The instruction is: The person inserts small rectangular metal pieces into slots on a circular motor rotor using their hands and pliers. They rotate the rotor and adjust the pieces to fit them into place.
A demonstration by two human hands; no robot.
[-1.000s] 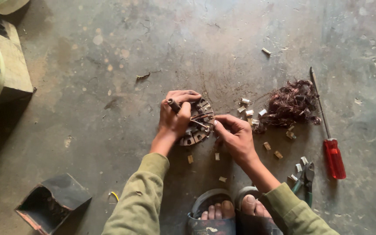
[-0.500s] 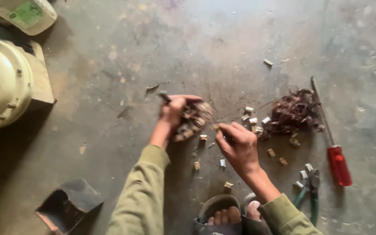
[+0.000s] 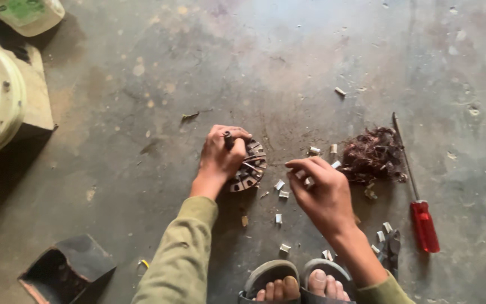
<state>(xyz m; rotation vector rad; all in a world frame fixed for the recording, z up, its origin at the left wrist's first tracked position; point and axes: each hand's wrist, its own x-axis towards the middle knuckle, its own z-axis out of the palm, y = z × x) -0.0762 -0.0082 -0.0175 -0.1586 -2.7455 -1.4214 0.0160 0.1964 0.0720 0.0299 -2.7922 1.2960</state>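
Concrete floor (image 3: 310,56) lies open beyond hands (image 3: 220,155) gripping, seemingly, stator (image 3: 250,169).

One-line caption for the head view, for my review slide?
Left hand grips a round slotted motor core on the concrete floor; right hand pinches a small pale piece beside tangled copper wire.

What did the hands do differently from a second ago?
The right hand has come away from the round slotted metal part, drawing back to the right. The left hand still grips that part. The red screwdriver and wire tangle lie unmoved.
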